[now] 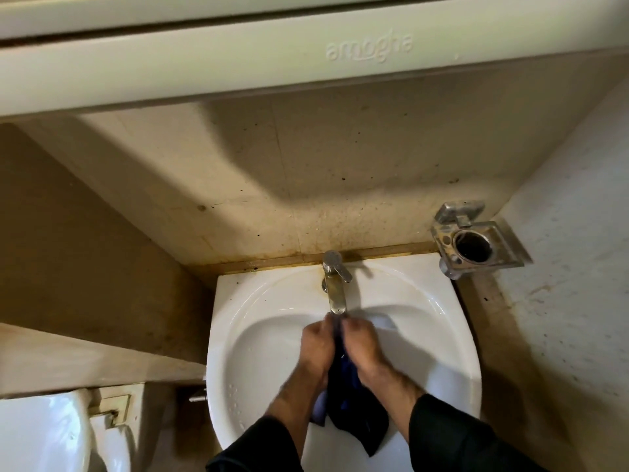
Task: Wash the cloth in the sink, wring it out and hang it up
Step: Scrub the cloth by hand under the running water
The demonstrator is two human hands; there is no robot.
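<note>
While both hands work under the tap (335, 287), head view shows the dark blue cloth (350, 396) at lower centre of the frame, bunched between them over the white sink (238, 335). Left hand (315, 345) and right hand (362, 342) sit side by side just below the spout, fingers curled round the cloth's upper end, pinching it between them; the rest hangs down past the wrists toward the bottom edge. Water flow: cannot tell, too blurred. Black sleeves at the bottom of the frame. Right of the tap, mid-right of the frame, a metal holder (473, 241) is fixed to the wall; toilet cistern (44, 434) at lower left; cabinet (306, 59) across the top.

Judgement: still the washing step, wringing and hanging not yet done. Cloth looks soft, limp and probably soaked, so heavier than dry, droopy and drippy, not fragile. Best gripped in a gathered bunch at both ends for twisting; pinch along one edge for hanging.
</note>
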